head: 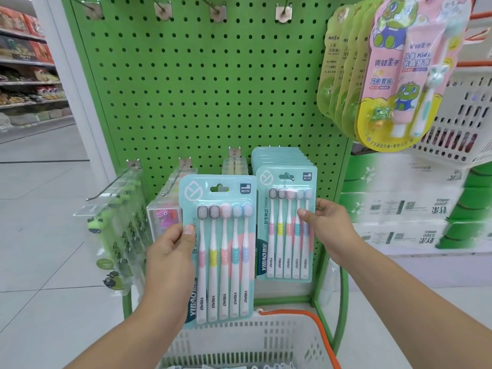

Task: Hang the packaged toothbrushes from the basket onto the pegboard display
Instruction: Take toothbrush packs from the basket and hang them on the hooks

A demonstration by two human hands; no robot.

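Note:
My left hand (pixel 170 251) grips a teal five-brush toothbrush pack (pixel 221 246) by its left edge, upright in front of the green pegboard (pixel 199 89). My right hand (pixel 324 222) pinches the right edge of the front pack (pixel 286 225) in a stack of the same packs that hangs on a lower peg. The white basket (pixel 255 339) with an orange handle stands below my hands, and more packs show at its bottom edge.
Clear boxed toothbrushes (pixel 117 225) hang on pegs at the lower left. Kids' toothpaste sets (pixel 394 75) hang at the upper right. Bare hooks (pixel 218 12) line the pegboard's top. Stacked cartons (pixel 404 203) and a white crate (pixel 463 115) stand at the right.

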